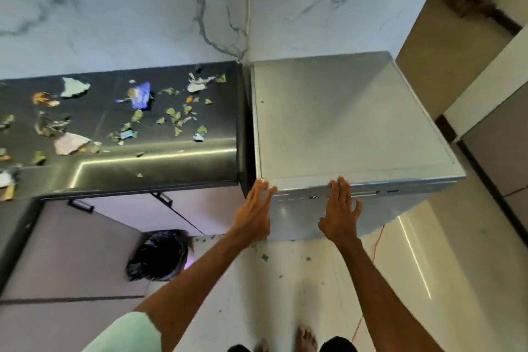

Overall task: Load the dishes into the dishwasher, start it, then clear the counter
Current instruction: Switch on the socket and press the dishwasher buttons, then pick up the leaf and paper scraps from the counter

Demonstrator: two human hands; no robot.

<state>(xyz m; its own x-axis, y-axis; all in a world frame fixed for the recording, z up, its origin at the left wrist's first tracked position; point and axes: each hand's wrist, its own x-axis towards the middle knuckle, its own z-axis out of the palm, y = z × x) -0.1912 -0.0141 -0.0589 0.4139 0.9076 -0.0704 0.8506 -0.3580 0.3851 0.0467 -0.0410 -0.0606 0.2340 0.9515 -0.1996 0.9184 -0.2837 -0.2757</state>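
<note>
The silver dishwasher (pixel 351 123) stands right of the dark counter (pixel 171 163), its door closed and its flat top bare. My left hand (pixel 254 211) lies flat against the door's upper left corner, fingers together and reaching the top edge. My right hand (pixel 341 208) presses flat on the door front over the control strip, fingers extended. Neither hand holds anything. Scraps of leaves, paper and wrappers (pixel 140 97) are scattered across the counter. No dishes are in view.
A bin lined with a black bag (pixel 160 256) sits on the floor below the counter, beside white cabinet doors (pixel 137 211). Small scraps (pixel 265 257) lie on the pale floor. An orange cord (pixel 371 260) runs along the floor right of the dishwasher. A marble wall stands behind.
</note>
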